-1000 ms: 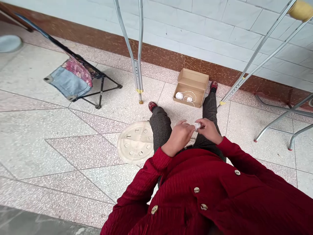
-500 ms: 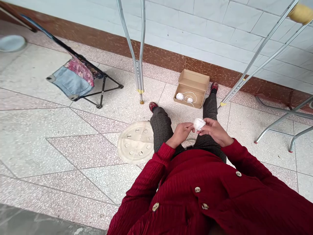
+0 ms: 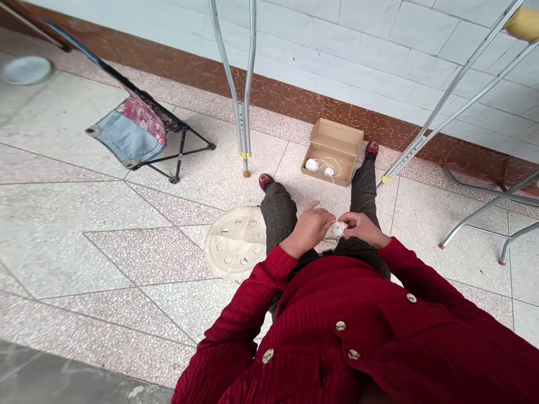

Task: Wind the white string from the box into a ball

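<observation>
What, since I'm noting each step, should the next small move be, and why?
Perhaps one more turn around the white ball: the left hand and right hand meet at it, its surface shows wound strands, and two similar balls lie in the open box.

i'm sitting in what looks like a home, crutches [image 3: 244,129] standing by the tiled wall [image 3: 357,62], a folding chair [image 3: 130,137] nearby.
</observation>
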Demonstrator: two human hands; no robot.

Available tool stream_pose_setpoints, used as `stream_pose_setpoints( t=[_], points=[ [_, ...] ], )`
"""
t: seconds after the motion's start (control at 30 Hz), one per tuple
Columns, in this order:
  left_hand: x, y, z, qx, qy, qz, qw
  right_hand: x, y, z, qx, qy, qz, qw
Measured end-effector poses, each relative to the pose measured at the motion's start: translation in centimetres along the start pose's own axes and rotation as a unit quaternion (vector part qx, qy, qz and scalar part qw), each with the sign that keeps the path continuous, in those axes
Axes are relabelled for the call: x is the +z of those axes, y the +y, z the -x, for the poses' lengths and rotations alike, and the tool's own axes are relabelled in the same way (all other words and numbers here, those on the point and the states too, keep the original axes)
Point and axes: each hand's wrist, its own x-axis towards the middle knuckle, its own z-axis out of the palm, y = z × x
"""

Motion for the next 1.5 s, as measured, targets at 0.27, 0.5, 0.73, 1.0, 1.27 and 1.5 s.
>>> stream_pose_setpoints(
  t=[0.27, 0.5, 0.73, 1.0, 1.27, 1.5],
  points=[
    [-0.5, -0.7, -1.6, 0.002, 0.046, 0.098, 0.994, -0.1, -3.5, 2.3, 0.02, 0.0, -0.164, 0.986],
    [1.5, -1.3, -1.2, -0.11, 0.043, 0.258, 0.959, 1.3, -6.5, 4.0, -0.033, -0.038, -0.194, 0.98],
    [3.9, 0.5, 0.4, -0.111, -0.029, 0.281, 0.953, 0.0, -8.8, 3.4, -0.035, -0.004, -0.231, 0.972],
    [2.5, 2.0, 0.9, -0.103, -0.081, 0.266, 0.955, -2.5, -5.7, -0.5, -0.127, 0.177, -0.074, 0.973],
    [-0.5, 1.0, 0.4, -0.059, -0.026, 0.154, 0.986, -0.3, 0.1, -0.2, -0.084, 0.118, 0.114, 0.983],
    [-1.6, -0.7, -1.0, -0.064, 0.004, 0.179, 0.982, 1.9, -2.8, 3.3, 0.042, -0.019, -0.227, 0.973]
  ],
)
